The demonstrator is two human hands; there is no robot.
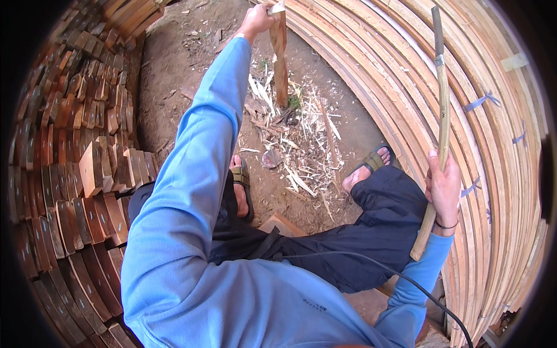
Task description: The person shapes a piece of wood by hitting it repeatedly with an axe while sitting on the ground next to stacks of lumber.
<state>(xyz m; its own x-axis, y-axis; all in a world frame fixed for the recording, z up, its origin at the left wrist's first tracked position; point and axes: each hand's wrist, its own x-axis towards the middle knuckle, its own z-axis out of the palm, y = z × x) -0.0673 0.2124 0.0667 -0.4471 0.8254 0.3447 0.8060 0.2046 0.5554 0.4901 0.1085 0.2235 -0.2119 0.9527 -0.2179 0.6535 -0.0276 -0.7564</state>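
Note:
My left hand (pixel 258 22) is stretched far forward and closed round the upper end of a wooden stake (pixel 279 61). The stake stands roughly upright, its lower end among wood shavings (pixel 293 145), and its top is cut off by the picture's edge. In my right hand (pixel 443 184), at the right, is a long-handled knife (pixel 443 110). Its pale wooden handle runs down past my wrist, and a narrow dark blade points up and away. The knife is well apart from the stake.
Stacked dark wooden boards (pixel 67 232) rise on the left. Long pale planks (pixel 371 69) curve along the right, some with blue ties (pixel 481 102). My sandalled feet rest on bare earth (pixel 168 87). A black cable (pixel 371 261) crosses my lap.

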